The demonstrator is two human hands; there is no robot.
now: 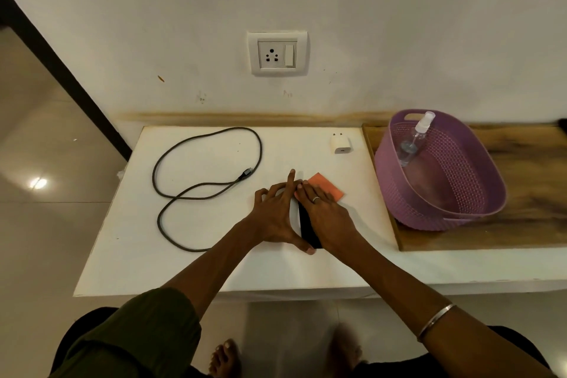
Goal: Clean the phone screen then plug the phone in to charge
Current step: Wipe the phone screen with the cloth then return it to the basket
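White tabletop below socket, left hand around phone, right hand flat on cloth

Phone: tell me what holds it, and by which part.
The left grip holds the phone along its left edge, thumb at the near end. The right grip only presses the orange cloth flat onto it.

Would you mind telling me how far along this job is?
Nothing looks finished. In hand: the left hand holds the black phone while the right hand presses the orange cloth against it. Left: the dark looped cable and white adapter lie loose, the white wall socket empty.
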